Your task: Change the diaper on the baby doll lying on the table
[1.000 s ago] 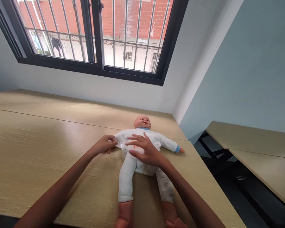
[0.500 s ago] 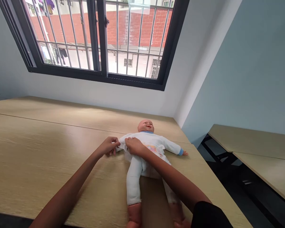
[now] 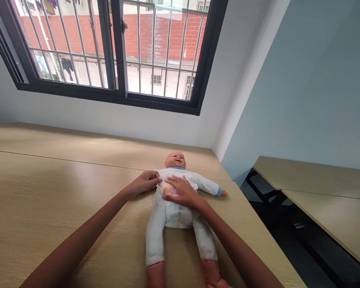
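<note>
A baby doll [image 3: 179, 218] lies on its back on the wooden table, head toward the window and legs toward me. It wears a white shirt [image 3: 205, 183] with blue cuffs and collar and a coloured print on the front, plus white trousers [image 3: 155, 240]. My left hand [image 3: 145, 182] is closed, thumb and fingers pinching the shirt's edge on the left side of the doll's chest. My right hand [image 3: 183, 192] rests with fingers spread on the doll's belly, partly covering the print. The doll's arm on the left is mostly hidden behind my left hand.
The light wooden table [image 3: 63, 200] has a seam across its far part and ends at the wall below a barred window [image 3: 117, 52]. To the right, past a dark gap, stands another wooden table [image 3: 318, 180].
My right hand has gone from pinching the cloth at the left side to lying spread on the belly. My left hand has shifted inward to the shirt's edge. The view has turned slightly.
</note>
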### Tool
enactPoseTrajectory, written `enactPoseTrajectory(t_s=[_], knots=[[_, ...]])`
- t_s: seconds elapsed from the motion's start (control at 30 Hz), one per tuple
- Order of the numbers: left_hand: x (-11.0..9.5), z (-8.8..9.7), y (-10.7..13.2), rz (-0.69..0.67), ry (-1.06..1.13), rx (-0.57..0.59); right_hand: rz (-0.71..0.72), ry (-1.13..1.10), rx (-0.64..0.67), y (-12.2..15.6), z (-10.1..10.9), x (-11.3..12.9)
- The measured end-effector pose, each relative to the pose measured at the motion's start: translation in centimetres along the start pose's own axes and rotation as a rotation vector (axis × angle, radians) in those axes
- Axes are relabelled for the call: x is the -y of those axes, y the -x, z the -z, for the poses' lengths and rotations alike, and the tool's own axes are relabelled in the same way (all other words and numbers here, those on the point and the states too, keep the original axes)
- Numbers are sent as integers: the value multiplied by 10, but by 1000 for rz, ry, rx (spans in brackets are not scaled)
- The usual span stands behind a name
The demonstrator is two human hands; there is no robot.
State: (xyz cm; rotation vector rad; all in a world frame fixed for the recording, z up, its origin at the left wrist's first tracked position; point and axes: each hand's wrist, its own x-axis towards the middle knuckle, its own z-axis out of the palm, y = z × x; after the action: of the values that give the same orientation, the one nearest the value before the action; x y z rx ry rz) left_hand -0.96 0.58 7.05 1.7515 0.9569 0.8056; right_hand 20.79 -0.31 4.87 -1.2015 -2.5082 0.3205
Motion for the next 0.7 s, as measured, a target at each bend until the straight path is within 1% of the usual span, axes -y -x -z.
enactPoseTrajectory(t_s=[0.1, 0.2, 0.3, 0.47, 0.57, 0.63, 0.7], knots=[[-12, -18, -16, -67, -92, 75, -70, 16, -53, -2, -13, 5], [-18, -31, -24, -100, -164, 149, -96, -17, -71, -3, -14, 5], [-17, -38, -25, -113, -208, 185, -101, -81, -72, -3, -14, 2], [-11, -41, -22, -135, -246, 174, -85, -145, -120, -1, -16, -7], [-11, -35, -19, -140, -255, 176, -29, -330, -92, 3, -1, -15], [-13, -26, -16, -144, -264, 181, -24, -482, -84, 7, 18, -21], [-14, -17, -15, -167, -295, 164, -71, -545, -131, 13, 41, -26]])
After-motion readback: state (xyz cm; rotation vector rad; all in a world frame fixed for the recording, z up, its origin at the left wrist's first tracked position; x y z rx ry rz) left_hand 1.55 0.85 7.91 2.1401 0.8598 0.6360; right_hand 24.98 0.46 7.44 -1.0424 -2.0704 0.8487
